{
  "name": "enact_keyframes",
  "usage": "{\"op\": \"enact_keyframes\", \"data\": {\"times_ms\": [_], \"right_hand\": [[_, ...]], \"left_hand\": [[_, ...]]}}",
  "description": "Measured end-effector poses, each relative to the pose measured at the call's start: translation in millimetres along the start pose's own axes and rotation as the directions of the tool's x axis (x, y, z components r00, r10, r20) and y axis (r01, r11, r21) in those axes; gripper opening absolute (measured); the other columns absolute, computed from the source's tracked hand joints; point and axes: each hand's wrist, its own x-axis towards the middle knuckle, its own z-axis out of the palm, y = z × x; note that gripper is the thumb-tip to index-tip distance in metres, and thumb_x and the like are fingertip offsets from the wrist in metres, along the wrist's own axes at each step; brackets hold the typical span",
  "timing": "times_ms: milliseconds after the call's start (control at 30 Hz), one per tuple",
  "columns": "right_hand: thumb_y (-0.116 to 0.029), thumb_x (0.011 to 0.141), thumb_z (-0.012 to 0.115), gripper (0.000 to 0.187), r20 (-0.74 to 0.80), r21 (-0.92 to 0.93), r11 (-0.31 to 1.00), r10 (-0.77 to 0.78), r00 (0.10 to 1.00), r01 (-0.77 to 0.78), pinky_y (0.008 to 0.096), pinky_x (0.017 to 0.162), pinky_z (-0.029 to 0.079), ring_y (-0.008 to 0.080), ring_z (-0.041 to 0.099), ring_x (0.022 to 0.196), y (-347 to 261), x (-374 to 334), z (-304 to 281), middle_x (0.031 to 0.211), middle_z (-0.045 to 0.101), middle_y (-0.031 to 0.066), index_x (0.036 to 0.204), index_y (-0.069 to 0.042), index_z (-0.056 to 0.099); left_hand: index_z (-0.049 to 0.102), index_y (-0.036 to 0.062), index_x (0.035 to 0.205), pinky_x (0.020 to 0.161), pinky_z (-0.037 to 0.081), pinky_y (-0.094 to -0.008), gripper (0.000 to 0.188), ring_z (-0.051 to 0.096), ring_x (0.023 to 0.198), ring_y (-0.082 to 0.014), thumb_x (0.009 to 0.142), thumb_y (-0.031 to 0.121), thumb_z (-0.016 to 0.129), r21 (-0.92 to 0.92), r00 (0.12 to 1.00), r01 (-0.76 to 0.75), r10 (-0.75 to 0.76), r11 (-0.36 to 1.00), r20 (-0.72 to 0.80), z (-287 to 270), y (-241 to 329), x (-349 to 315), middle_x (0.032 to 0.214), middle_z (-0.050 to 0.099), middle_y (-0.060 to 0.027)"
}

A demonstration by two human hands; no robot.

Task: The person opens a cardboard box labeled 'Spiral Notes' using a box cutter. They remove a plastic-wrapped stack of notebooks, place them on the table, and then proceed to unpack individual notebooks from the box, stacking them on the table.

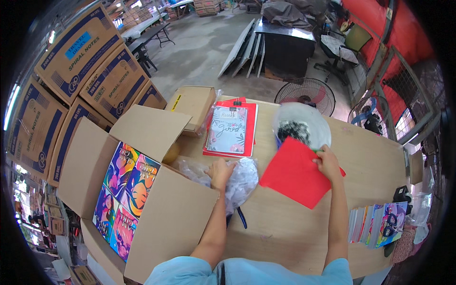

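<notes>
My right hand pinches the edge of a bright red sheet, which hangs tilted over the table. A small green bit shows by its fingertips, too small to name. My left hand is closed on a crumpled clear plastic bag; its fingertips are partly hidden. Behind the bag lies a floral spiral notebook on red and white sheets, with a black binder clip at their top. A round white tub with small black pieces in it stands behind the red sheet.
An open carton packed with colourful notebooks stands at left, with stacked cartons beyond it. A smaller box lies at the table's back. Notebooks with scissors on them sit at right. Fans stand past the table's far edge.
</notes>
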Motion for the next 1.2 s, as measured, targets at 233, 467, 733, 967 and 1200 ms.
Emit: {"op": "enact_keyframes", "data": {"times_ms": [233,467,733,967,1200], "right_hand": [[-0.002,0.089,0.056,0.028,-0.310,0.901,0.399,0.320,0.895,0.169,0.0278,0.086,0.046,0.0130,0.059,0.096,-65,14,-25,0.107,0.063,0.0102,0.116,0.004,0.055],[0.005,0.088,0.051,0.028,-0.292,0.918,-0.060,0.567,0.770,0.392,0.0315,0.088,0.045,0.0181,0.058,0.098,-129,147,63,0.112,0.060,0.0101,0.115,0.001,0.053],[0.001,0.083,0.054,0.027,-0.415,0.838,0.540,0.729,0.545,-0.083,0.0401,0.083,0.045,0.0339,0.060,0.093,-110,213,171,0.103,0.062,0.0216,0.109,0.004,0.056],[-0.004,0.077,0.061,0.028,-0.123,0.612,0.740,0.439,0.890,-0.280,0.0408,0.082,0.047,0.0363,0.062,0.091,-120,196,229,0.097,0.065,0.0194,0.105,-0.002,0.060],[-0.004,0.069,0.069,0.033,0.039,0.775,0.571,0.387,0.921,-0.272,0.0354,0.080,0.049,0.0257,0.066,0.087,-105,185,261,0.092,0.068,0.0146,0.101,-0.002,0.064]], "left_hand": [[0.048,0.0062,0.120,0.092,0.037,-0.0533,0.061,0.049,0.113,-0.0341,0.071,0.032,0.074,-0.309,0.855,-0.030,-0.136,0.951,-0.500,20,-4,98,0.121,0.052,-0.0155],[0.045,0.0039,0.122,0.094,0.040,-0.0465,0.079,0.052,0.112,-0.0342,0.060,0.036,0.082,-0.157,0.964,0.252,-0.262,0.955,-0.046,16,-13,121,0.121,0.054,-0.0181],[0.050,-0.0069,0.117,0.091,0.042,-0.0381,0.065,0.055,0.106,-0.0285,0.065,0.018,0.080,-0.684,0.900,-0.132,-0.202,0.717,-0.385,-17,-10,95,0.115,0.057,-0.0224],[0.046,-0.0073,0.120,0.092,0.041,-0.0343,0.060,0.052,0.108,-0.0218,0.072,0.009,0.076,-0.819,0.811,-0.448,-0.224,0.358,-0.541,-44,-9,106,0.120,0.053,-0.0168],[0.055,-0.0054,0.112,0.072,0.051,-0.0284,0.045,0.061,0.080,-0.0165,0.074,0.008,0.075,-0.939,0.999,-0.050,0.033,0.341,-0.041,-18,-39,128,0.097,0.064,-0.0103]]}}
